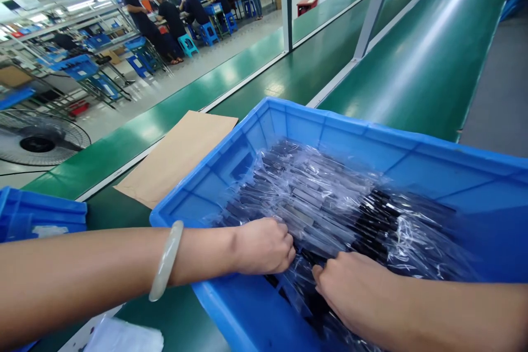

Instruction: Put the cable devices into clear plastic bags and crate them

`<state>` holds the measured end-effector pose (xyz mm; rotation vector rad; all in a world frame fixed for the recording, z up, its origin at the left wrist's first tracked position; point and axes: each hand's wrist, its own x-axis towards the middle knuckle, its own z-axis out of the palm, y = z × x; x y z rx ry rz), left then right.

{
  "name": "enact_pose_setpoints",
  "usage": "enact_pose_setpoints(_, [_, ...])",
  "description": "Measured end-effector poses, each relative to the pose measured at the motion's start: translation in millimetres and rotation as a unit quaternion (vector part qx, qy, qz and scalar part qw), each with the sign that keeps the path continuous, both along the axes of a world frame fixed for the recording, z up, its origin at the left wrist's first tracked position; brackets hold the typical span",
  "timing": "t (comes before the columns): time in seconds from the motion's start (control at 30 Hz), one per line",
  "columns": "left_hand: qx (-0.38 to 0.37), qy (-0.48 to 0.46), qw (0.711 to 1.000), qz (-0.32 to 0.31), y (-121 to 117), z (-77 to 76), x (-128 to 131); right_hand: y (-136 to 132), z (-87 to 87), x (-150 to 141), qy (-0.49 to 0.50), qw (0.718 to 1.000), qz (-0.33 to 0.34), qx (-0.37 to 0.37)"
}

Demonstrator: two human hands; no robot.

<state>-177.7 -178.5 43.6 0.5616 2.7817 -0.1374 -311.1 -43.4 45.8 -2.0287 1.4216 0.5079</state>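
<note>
A large blue plastic bin holds a tight row of dark flat parts in clear plastic bags. My left hand, with a pale bangle on its wrist, is closed in a fist over the near end of the row. What its fingers hold is hidden. To its right, my right hand has thumb and fingers closed at a black bagged part between the hands. More bagged dark parts lie below the hands, partly covered by the right forearm.
The bin stands on a green conveyor belt, with brown cardboard beside it. At left are a smaller blue bin, white plastic bags and a fan. Metal posts rise beyond. Several people are at far benches.
</note>
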Motion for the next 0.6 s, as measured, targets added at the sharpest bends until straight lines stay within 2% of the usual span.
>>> enact_pose_setpoints(0.1, [0.0, -0.011, 1.0, 0.028, 1.2, -7.9, -6.0, -6.7, 3.9, -3.1, -0.007, 1.0, 0.011, 0.022])
enact_pose_setpoints(0.2, [0.007, -0.027, 0.998, 0.06, -5.7, -6.4, -9.2, -10.7, 9.6, -5.5, -0.001, 1.0, -0.001, 0.029])
enact_pose_setpoints(0.33, [0.018, -0.052, 0.996, 0.074, -16.6, 10.9, -7.9, -9.1, 7.3, -7.0, 0.015, 1.0, -0.021, 0.01])
enact_pose_setpoints(0.5, [0.032, -0.021, 0.996, 0.083, -22.3, 40.8, -0.6, -4.8, 4.7, -9.4, -0.006, 1.0, 0.011, -0.012])
enact_pose_setpoints(0.6, [0.054, -0.009, 0.996, 0.073, -21.5, 47.8, 4.1, -4.3, 5.7, -9.4, -0.003, 1.0, 0.008, -0.01])
